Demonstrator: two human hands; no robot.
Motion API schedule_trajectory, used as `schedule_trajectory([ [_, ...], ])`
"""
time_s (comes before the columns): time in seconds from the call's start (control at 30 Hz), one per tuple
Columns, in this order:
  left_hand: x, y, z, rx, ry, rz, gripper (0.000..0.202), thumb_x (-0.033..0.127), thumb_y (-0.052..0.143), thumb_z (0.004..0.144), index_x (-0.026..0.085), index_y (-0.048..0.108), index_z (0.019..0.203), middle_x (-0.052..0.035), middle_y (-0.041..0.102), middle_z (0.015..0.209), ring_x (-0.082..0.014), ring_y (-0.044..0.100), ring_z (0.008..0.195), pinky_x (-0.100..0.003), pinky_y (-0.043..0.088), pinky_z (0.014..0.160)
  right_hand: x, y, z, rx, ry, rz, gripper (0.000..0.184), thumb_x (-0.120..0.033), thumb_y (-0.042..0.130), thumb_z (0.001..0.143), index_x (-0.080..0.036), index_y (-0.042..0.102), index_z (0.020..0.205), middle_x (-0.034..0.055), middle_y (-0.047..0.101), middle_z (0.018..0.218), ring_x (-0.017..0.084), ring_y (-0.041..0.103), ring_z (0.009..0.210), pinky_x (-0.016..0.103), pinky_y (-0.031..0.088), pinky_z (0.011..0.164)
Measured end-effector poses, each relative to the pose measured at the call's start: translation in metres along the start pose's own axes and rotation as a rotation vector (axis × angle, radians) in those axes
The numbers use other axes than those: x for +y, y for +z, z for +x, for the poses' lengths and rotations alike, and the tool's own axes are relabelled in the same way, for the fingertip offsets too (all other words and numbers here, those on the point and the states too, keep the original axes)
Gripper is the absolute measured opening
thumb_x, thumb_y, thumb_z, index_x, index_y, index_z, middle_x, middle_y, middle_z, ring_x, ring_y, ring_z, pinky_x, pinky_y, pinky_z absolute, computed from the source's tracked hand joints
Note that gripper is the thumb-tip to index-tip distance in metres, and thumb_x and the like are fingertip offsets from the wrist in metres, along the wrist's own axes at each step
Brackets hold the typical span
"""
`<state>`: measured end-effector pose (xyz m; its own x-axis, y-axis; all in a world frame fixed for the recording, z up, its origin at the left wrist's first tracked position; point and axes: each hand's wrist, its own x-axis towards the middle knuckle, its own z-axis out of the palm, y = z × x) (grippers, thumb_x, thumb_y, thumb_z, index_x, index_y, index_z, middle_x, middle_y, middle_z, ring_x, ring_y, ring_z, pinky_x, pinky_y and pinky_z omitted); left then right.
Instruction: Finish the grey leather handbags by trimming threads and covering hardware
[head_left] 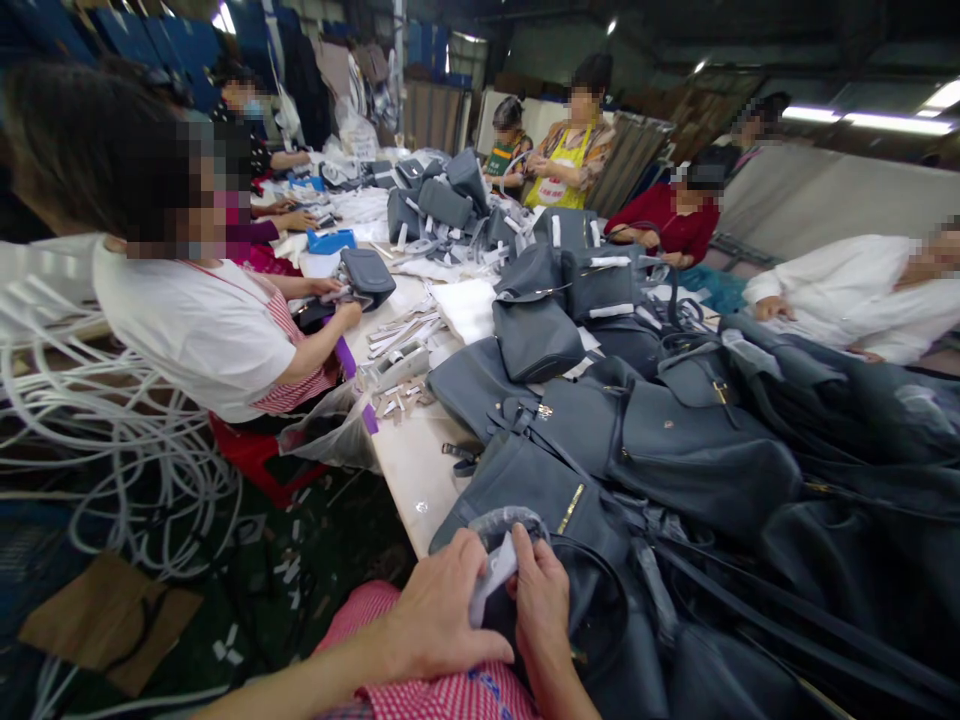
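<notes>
My left hand (439, 612) is closed on a white wrapping strip (495, 572) at the bottom centre. My right hand (541, 600) pinches the same strip from the right, fingers pressed together. The strip wraps a clear-covered handle (504, 520) of a dark grey bag (540, 485) lying at the table's near edge. Both hands rest above my red checked lap (442, 700).
Many dark grey bags (697, 440) are piled over the long white table (412, 465). A person in a white shirt (195, 330) works at the left edge; several other people sit round the far end and right side. White cords (97, 420) and cardboard (105, 620) lie on the floor at left.
</notes>
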<state>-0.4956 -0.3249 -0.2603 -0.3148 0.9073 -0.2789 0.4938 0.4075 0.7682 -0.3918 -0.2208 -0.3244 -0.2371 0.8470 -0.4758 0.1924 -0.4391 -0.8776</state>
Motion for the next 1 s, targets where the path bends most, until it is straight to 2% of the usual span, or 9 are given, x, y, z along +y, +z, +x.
schedule_trajectory([
  [0.13, -0.014, 0.006, 0.004, 0.068, 0.092, -0.118, 0.007, 0.019, 0.052, 0.082, 0.019, 0.049, 0.076, -0.0031, 0.056, 0.092, -0.0180, 0.052, 0.086, -0.028, 0.039, 0.077, 0.001, 0.000, 0.001, 0.004, -0.014, 0.000, 0.050, -0.066, 0.067, 0.068, -0.025, 0.040, 0.058, -0.0108, 0.034, 0.045, 0.009, 0.032, 0.042, 0.024, 0.027, 0.041],
  [0.33, -0.046, 0.020, 0.007, 0.003, -0.171, -0.721, 0.018, 0.033, 0.058, 0.072, 0.016, 0.054, 0.067, 0.0019, 0.054, 0.061, -0.0128, 0.052, 0.057, -0.025, 0.040, 0.058, 0.004, 0.000, 0.002, 0.019, -0.029, -0.027, 0.049, -0.068, 0.063, 0.071, -0.024, 0.044, 0.058, -0.0098, 0.036, 0.045, 0.010, 0.034, 0.042, 0.025, 0.027, 0.041],
  [0.47, -0.055, 0.032, 0.011, 0.020, -0.269, -0.963, 0.030, 0.044, 0.063, 0.070, 0.017, 0.051, 0.070, -0.0009, 0.063, 0.063, -0.0122, 0.058, 0.054, -0.025, 0.045, 0.057, 0.005, 0.000, 0.003, 0.028, -0.032, -0.061, 0.047, -0.067, 0.060, 0.075, -0.024, 0.048, 0.061, -0.0093, 0.040, 0.045, 0.010, 0.035, 0.042, 0.025, 0.028, 0.041],
  [0.57, -0.062, 0.037, 0.015, -0.013, -0.286, -1.072, 0.030, 0.040, 0.065, 0.069, 0.018, 0.048, 0.081, -0.0028, 0.068, 0.070, -0.0147, 0.063, 0.055, -0.026, 0.048, 0.055, 0.006, 0.000, 0.003, 0.037, -0.039, -0.071, 0.047, -0.066, 0.057, 0.077, -0.024, 0.047, 0.060, -0.0089, 0.041, 0.044, 0.010, 0.035, 0.041, 0.025, 0.028, 0.041],
  [0.67, -0.069, 0.033, 0.015, -0.047, -0.264, -0.934, 0.018, 0.025, 0.057, 0.068, 0.020, 0.044, 0.081, 0.0003, 0.065, 0.064, -0.0152, 0.063, 0.052, -0.025, 0.049, 0.053, 0.008, 0.000, 0.004, 0.038, -0.054, -0.088, 0.047, -0.065, 0.058, 0.076, -0.023, 0.048, 0.059, -0.0080, 0.044, 0.044, 0.011, 0.037, 0.042, 0.025, 0.028, 0.041],
  [0.73, -0.067, 0.025, 0.011, 0.010, -0.186, -0.698, 0.012, 0.014, 0.046, 0.067, 0.020, 0.045, 0.078, 0.0007, 0.063, 0.064, -0.0156, 0.063, 0.058, -0.027, 0.050, 0.058, 0.009, -0.001, 0.005, 0.039, -0.062, -0.102, 0.046, -0.065, 0.060, 0.075, -0.022, 0.051, 0.058, -0.0074, 0.046, 0.043, 0.011, 0.039, 0.042, 0.025, 0.028, 0.041],
  [0.87, -0.040, 0.007, 0.003, 0.270, 0.273, -0.121, 0.030, 0.002, 0.039, 0.066, 0.019, 0.056, 0.084, -0.0080, 0.063, 0.105, -0.0209, 0.058, 0.102, -0.037, 0.048, 0.090, 0.010, -0.004, 0.007, 0.038, -0.082, -0.099, 0.046, -0.064, 0.062, 0.073, -0.022, 0.050, 0.056, -0.0078, 0.045, 0.043, 0.012, 0.041, 0.044, 0.025, 0.031, 0.044],
  [0.93, -0.021, 0.005, 0.005, 0.261, 0.460, 0.076, 0.029, 0.003, 0.041, 0.075, 0.019, 0.060, 0.089, -0.0091, 0.061, 0.113, -0.0230, 0.055, 0.106, -0.039, 0.046, 0.093, 0.009, -0.004, 0.007, 0.031, -0.096, -0.087, 0.046, -0.063, 0.064, 0.072, -0.022, 0.050, 0.056, -0.0078, 0.046, 0.045, 0.012, 0.043, 0.047, 0.025, 0.034, 0.047],
  [1.0, -0.008, 0.009, 0.014, 0.211, 0.501, 0.196, 0.019, 0.009, 0.047, 0.083, 0.018, 0.062, 0.090, -0.0090, 0.062, 0.106, -0.0237, 0.055, 0.098, -0.038, 0.047, 0.088, 0.009, -0.004, 0.008, 0.017, -0.110, -0.069, 0.045, -0.063, 0.066, 0.070, -0.022, 0.052, 0.057, -0.0067, 0.050, 0.049, 0.012, 0.045, 0.051, 0.025, 0.037, 0.051],
])
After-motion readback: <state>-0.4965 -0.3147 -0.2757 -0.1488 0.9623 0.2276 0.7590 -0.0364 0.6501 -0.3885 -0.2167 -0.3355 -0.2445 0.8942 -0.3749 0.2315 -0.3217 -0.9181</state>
